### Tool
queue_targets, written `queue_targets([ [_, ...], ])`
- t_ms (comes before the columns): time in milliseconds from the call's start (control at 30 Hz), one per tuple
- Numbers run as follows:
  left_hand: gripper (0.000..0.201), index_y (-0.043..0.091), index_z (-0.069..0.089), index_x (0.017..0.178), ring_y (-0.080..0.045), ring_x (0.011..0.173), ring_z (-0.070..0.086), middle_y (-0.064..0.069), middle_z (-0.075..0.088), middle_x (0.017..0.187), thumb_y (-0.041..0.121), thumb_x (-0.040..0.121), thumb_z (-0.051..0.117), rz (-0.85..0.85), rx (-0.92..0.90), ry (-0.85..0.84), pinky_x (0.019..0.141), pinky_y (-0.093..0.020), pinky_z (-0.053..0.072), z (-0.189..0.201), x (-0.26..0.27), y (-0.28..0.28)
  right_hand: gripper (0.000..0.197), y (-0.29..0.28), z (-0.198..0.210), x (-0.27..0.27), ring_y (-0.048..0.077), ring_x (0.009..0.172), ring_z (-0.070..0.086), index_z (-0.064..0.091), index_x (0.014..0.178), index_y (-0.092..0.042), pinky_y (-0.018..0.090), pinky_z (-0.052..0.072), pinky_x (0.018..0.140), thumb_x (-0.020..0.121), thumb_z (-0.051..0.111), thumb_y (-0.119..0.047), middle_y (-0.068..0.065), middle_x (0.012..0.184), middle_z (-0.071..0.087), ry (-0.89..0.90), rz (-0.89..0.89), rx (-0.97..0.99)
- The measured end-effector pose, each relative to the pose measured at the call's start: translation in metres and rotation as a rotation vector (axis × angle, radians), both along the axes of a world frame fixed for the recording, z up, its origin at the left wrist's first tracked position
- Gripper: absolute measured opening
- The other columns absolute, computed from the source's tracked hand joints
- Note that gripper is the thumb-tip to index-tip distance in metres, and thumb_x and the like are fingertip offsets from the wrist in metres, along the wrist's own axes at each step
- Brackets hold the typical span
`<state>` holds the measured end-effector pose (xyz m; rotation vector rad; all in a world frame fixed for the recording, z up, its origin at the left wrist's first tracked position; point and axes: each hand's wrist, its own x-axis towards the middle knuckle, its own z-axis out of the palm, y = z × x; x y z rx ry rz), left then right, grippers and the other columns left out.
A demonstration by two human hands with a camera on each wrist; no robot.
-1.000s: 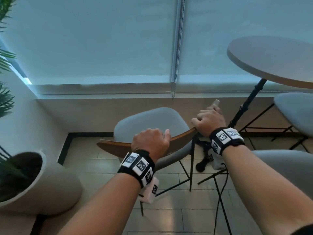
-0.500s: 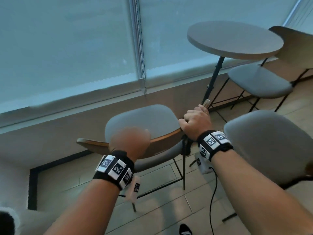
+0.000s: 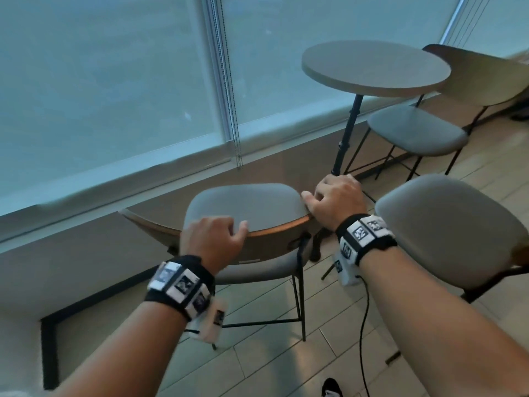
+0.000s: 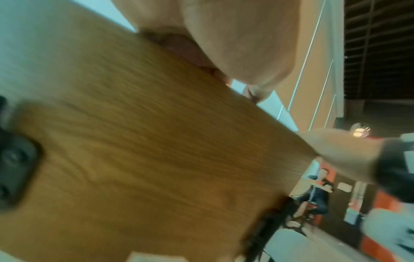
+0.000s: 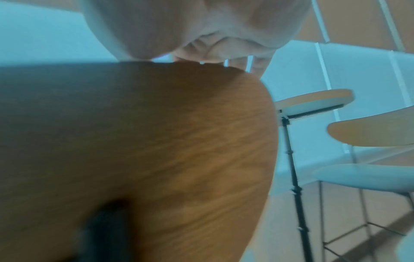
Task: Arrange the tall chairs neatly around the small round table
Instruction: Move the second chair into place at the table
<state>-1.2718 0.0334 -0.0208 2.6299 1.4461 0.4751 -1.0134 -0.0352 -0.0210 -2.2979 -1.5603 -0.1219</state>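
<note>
A tall chair [image 3: 246, 204] with a grey padded seat, a curved wooden backrest and thin black legs stands in front of me by the window wall. My left hand [image 3: 213, 239] grips the top edge of its backrest near the middle. My right hand [image 3: 335, 200] grips the backrest's right end. The wood-grain back fills the left wrist view [image 4: 145, 150] and the right wrist view [image 5: 145, 150]. The small round table [image 3: 375, 68] on a thin black post stands to the right, beyond the held chair. A second tall chair [image 3: 418, 130] sits behind the table.
A third grey chair seat [image 3: 446, 227] is close under my right forearm. The window wall with blinds [image 3: 114, 96] runs along the left. A black cable [image 3: 363, 325] hangs from my right wrist over the tiled floor. A seated person [image 4: 318, 191] is far off.
The view has swung right: the plant pot has left the frame and the table and far chair are now in full view. Both hands keep their grip on the backrest.
</note>
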Motion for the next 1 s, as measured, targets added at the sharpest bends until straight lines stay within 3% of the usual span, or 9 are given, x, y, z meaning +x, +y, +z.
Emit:
queue_targets([
  [100, 0.056, 0.018, 0.052, 0.054, -0.012, 0.045, 0.044, 0.006, 0.047, 0.047, 0.054, 0.096, 0.041, 0.044, 0.033, -0.004, 0.065, -0.031, 0.034, -0.001, 0.016, -0.014, 0.048, -0.002, -0.001, 0.007, 0.023, 0.086, 0.052, 0.052, 0.051, -0.019, 0.035, 0.037, 0.078, 0.085, 0.044, -0.051, -0.005, 0.072, 0.054, 0.114, -0.05, -0.086],
  [167, 0.058, 0.016, 0.052, 0.051, -0.013, 0.041, 0.042, 0.004, 0.045, 0.045, 0.052, 0.096, 0.039, 0.078, 0.042, 0.032, 0.054, -0.026, 0.028, 0.001, 0.009, -0.009, 0.044, -0.013, -0.004, -0.002, 0.022, 0.077, 0.049, 0.05, 0.048, -0.017, 0.033, 0.033, 0.069, 0.083, 0.049, -0.044, -0.003, 0.063, 0.052, 0.158, -0.054, -0.056],
  [300, 0.055, 0.015, 0.046, 0.045, -0.018, 0.033, 0.036, 0.002, 0.042, 0.038, 0.044, 0.09, 0.036, -0.07, 0.118, -0.008, 0.044, -0.02, 0.026, -0.006, -0.018, 0.016, 0.045, -0.04, -0.01, -0.028, 0.019, 0.065, 0.046, 0.047, 0.05, -0.016, 0.035, 0.037, 0.066, 0.082, 0.041, -0.046, -0.002, 0.056, 0.046, 0.144, -0.002, -0.03],
  [433, 0.049, 0.016, 0.048, 0.047, -0.019, 0.036, 0.037, -0.002, 0.045, 0.041, 0.037, 0.089, 0.034, -0.119, 0.125, -0.079, 0.048, -0.027, 0.034, -0.01, -0.028, 0.061, 0.054, -0.037, -0.016, -0.057, 0.017, 0.061, 0.048, 0.047, 0.053, -0.019, 0.032, 0.039, 0.061, 0.088, 0.033, -0.057, -0.005, 0.058, 0.043, 0.125, 0.012, -0.014],
  [567, 0.039, 0.018, 0.052, 0.056, -0.025, 0.06, 0.049, 0.0, 0.051, 0.057, 0.034, 0.09, 0.043, 0.008, 0.045, -0.135, 0.07, -0.038, 0.043, -0.006, -0.011, 0.061, 0.06, -0.02, -0.013, -0.051, 0.018, 0.064, 0.051, 0.053, 0.06, -0.019, 0.033, 0.043, 0.062, 0.086, 0.034, -0.07, -0.003, 0.07, 0.049, 0.146, 0.025, -0.003],
  [667, 0.043, 0.022, 0.056, 0.06, -0.021, 0.081, 0.046, 0.006, 0.053, 0.072, 0.047, 0.093, 0.043, 0.049, -0.007, -0.069, 0.085, -0.041, 0.029, -0.014, 0.012, 0.035, 0.061, -0.012, -0.012, -0.035, 0.019, 0.071, 0.055, 0.06, 0.07, -0.021, 0.037, 0.047, 0.068, 0.081, 0.037, -0.076, -0.003, 0.08, 0.053, 0.187, 0.025, -0.017],
  [733, 0.046, 0.021, 0.062, 0.058, -0.02, 0.093, 0.045, 0.009, 0.058, 0.08, 0.048, 0.091, 0.043, 0.07, -0.028, -0.085, 0.093, -0.044, 0.026, -0.016, 0.023, 0.026, 0.061, -0.01, -0.014, -0.03, 0.023, 0.073, 0.058, 0.061, 0.066, -0.021, 0.041, 0.052, 0.07, 0.076, 0.037, -0.077, 0.0, 0.075, 0.058, 0.297, 0.018, -0.047],
  [867, 0.037, 0.016, 0.067, 0.056, -0.018, 0.101, 0.047, 0.01, 0.065, 0.082, 0.033, 0.08, 0.045, 0.089, -0.011, -0.197, 0.094, -0.041, 0.022, -0.018, 0.015, 0.037, 0.066, -0.016, -0.015, -0.045, 0.026, 0.061, 0.058, 0.056, 0.052, -0.014, 0.037, 0.052, 0.062, 0.079, 0.036, -0.071, 0.005, 0.054, 0.055, 0.319, 0.004, -0.059],
  [1000, 0.034, 0.013, 0.072, 0.064, -0.018, 0.103, 0.046, 0.004, 0.068, 0.088, 0.026, 0.08, 0.045, -0.009, -0.004, -0.251, 0.087, -0.033, 0.018, -0.015, -0.01, 0.069, 0.065, -0.009, -0.016, -0.082, 0.029, 0.064, 0.057, 0.055, 0.054, -0.013, 0.036, 0.049, 0.065, 0.083, 0.033, -0.067, 0.005, 0.057, 0.055, 0.362, 0.014, -0.056],
])
